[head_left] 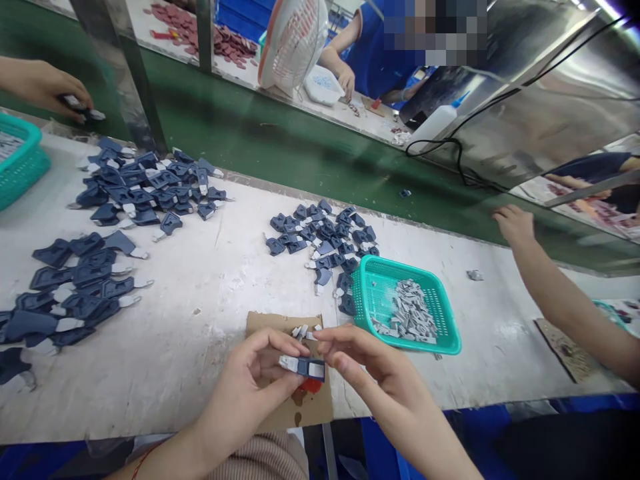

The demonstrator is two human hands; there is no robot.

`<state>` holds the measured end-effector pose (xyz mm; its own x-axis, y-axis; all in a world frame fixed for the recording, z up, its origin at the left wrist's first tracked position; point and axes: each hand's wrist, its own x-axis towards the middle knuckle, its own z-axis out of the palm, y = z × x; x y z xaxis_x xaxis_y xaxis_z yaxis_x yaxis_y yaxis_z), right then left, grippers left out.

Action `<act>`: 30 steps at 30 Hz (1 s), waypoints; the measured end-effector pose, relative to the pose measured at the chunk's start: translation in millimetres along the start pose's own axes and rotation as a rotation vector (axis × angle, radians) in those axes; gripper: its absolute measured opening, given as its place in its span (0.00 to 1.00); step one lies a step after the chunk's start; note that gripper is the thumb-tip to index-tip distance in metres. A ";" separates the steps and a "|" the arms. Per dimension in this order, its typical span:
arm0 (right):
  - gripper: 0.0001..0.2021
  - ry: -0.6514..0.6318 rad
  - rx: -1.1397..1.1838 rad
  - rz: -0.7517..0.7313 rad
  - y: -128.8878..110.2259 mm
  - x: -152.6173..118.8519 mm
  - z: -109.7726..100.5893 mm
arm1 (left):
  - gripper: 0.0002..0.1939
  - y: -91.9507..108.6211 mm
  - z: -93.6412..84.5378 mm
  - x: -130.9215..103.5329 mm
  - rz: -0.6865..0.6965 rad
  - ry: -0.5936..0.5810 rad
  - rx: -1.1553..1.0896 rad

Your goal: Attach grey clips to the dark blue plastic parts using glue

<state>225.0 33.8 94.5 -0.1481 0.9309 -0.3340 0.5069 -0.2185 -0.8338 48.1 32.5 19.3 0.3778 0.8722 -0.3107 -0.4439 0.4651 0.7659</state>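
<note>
My left hand (250,387) and my right hand (375,377) meet over a brown cardboard pad (273,323) at the table's front edge. Between their fingertips is a small dark blue plastic part with a grey insert (306,367); both hands pinch it. A red object (311,385) shows just beneath it. A few loose grey inserts (304,330) lie on the cardboard just beyond my fingers. To the right of my hands stands a teal basket (445,343) holding several grey inserts (409,313).
Piles of dark blue parts lie at centre (323,243), far left (150,183) and near left (75,287). Another teal basket (20,163) sits at the left edge. Other people's hands reach in at top left (45,87) and right (515,223). A green conveyor (300,147) runs behind, with a fan (293,43).
</note>
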 end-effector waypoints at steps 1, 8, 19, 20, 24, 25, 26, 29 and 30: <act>0.13 0.005 0.045 0.010 2.2 0.5 2.8 | 0.08 0.6 0.3 0.1 0.002 -0.003 -0.008; 0.18 -0.093 0.232 0.088 9.4 6.3 26.7 | 0.08 4.3 5.1 0.7 -0.001 -0.036 -0.031; 0.21 0.032 0.388 0.057 24.0 9.0 36.6 | 0.07 4.0 8.0 3.2 -0.031 -0.033 -0.032; 0.20 0.030 0.393 0.056 23.4 8.9 36.3 | 0.07 4.0 8.5 3.5 -0.028 -0.021 -0.028; 0.17 0.013 0.418 0.020 21.6 7.4 36.5 | 0.08 3.1 9.5 4.3 -0.053 0.018 -0.015; 0.16 0.020 0.418 0.010 21.6 6.9 37.5 | 0.07 2.9 9.9 4.4 -0.069 0.015 -0.016; 0.16 0.032 0.419 0.000 21.8 6.4 39.0 | 0.07 3.0 10.5 4.5 -0.084 0.013 -0.018; 0.15 0.070 0.420 -0.014 22.9 4.9 43.4 | 0.07 4.8 12.8 5.3 -0.117 0.013 -0.026; 0.15 0.075 0.418 -0.020 23.5 4.6 43.1 | 0.07 6.2 13.1 6.0 -0.118 0.003 -0.025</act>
<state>199.6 20.3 54.4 -0.0846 0.9514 -0.2960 0.1143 -0.2858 -0.9514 58.3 38.6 29.5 0.4262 0.8116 -0.3996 -0.4164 0.5681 0.7098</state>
